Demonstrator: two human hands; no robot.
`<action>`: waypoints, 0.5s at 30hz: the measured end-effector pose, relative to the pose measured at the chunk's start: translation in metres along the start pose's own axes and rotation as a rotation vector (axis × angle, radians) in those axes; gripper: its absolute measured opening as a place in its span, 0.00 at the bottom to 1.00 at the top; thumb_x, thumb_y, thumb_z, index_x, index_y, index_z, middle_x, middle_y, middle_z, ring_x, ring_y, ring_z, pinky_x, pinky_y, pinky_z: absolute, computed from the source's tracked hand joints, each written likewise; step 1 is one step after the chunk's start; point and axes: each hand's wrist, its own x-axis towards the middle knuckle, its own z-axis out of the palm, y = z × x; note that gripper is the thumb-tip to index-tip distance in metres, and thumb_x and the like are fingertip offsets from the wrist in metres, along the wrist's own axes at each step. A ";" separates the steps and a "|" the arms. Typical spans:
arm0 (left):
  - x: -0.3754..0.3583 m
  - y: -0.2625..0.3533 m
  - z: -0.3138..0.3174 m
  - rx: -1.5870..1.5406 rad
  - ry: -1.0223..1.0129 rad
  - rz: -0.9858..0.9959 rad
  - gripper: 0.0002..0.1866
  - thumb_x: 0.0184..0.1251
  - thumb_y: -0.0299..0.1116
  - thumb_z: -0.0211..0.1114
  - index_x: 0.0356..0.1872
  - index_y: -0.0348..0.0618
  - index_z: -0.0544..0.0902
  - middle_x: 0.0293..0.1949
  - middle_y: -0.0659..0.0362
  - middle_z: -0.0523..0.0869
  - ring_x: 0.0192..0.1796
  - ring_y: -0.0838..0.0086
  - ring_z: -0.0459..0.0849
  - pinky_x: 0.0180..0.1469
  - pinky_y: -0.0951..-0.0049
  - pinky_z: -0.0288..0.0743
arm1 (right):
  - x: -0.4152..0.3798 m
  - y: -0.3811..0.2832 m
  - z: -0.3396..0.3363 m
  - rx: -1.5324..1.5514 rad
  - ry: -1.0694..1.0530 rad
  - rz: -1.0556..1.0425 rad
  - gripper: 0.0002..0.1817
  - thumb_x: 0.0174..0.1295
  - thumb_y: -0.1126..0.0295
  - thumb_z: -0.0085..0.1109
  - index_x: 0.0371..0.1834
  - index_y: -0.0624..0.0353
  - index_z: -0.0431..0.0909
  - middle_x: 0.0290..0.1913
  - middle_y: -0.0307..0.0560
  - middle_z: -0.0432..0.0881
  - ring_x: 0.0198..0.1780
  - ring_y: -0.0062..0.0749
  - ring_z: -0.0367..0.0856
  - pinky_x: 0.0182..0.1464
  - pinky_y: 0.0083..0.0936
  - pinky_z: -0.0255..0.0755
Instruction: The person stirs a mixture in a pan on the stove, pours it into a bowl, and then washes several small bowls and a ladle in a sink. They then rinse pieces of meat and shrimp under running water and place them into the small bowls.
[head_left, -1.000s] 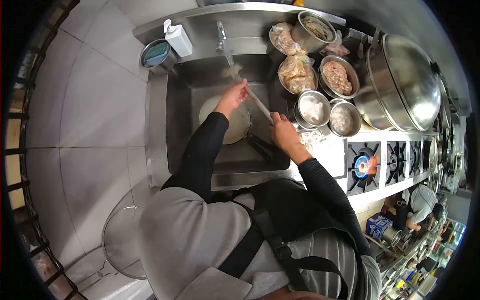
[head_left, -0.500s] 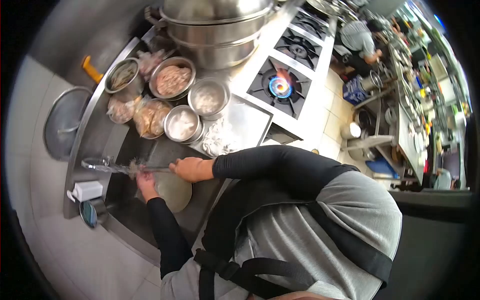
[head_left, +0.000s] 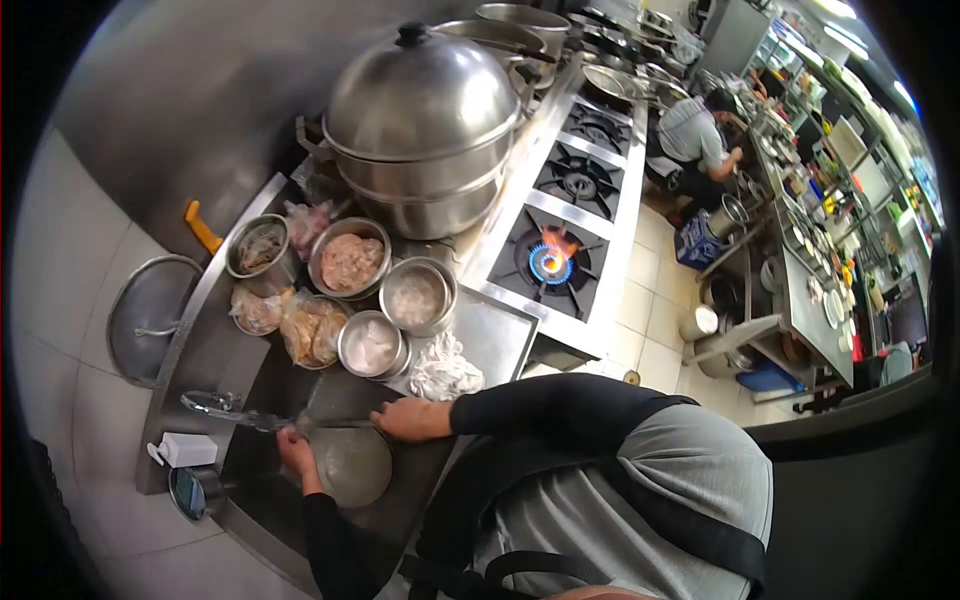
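One long tool [head_left: 345,423] spans the sink [head_left: 262,468], its far end near water from one tap [head_left: 222,404]. The right hand [head_left: 412,419] grips the near end; the left hand [head_left: 296,452] is by the far end, grip unclear. One round pan [head_left: 353,470] sits below, bare sink floor beside it. Two bagged portions [head_left: 312,332] crowd the sink's stove-side edge.

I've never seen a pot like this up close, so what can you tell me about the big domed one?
The big pot looks like shiny steel, built in stacked round sections. Its tall domed lid is on, topped by a black knob, so the contents are hidden. Handles stick out at its sides. It stands upright beside the burners, not on the lit one, close to a bowl of pink meat. Neither hand touches it.
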 end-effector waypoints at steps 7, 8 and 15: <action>0.014 0.039 -0.017 0.047 -0.571 0.373 0.17 0.74 0.40 0.61 0.58 0.46 0.84 0.53 0.50 0.87 0.57 0.62 0.84 0.61 0.65 0.73 | -0.064 0.016 -0.025 0.105 -0.011 0.022 0.24 0.58 0.73 0.58 0.60 0.58 0.68 0.52 0.60 0.79 0.46 0.58 0.85 0.46 0.49 0.78; 0.012 0.047 -0.025 -0.118 -0.632 0.173 0.22 0.75 0.48 0.59 0.58 0.44 0.84 0.57 0.52 0.84 0.60 0.64 0.81 0.62 0.66 0.72 | -0.077 0.009 -0.036 0.110 -0.072 0.116 0.25 0.58 0.73 0.59 0.61 0.57 0.69 0.52 0.59 0.80 0.45 0.58 0.85 0.47 0.49 0.78; 0.025 0.001 -0.035 -0.631 -0.708 -0.205 0.39 0.72 0.57 0.60 0.75 0.45 0.63 0.71 0.53 0.72 0.68 0.57 0.73 0.68 0.50 0.67 | -0.094 0.025 -0.052 1.352 -0.151 0.444 0.15 0.68 0.66 0.59 0.53 0.63 0.78 0.30 0.39 0.78 0.21 0.18 0.72 0.20 0.15 0.65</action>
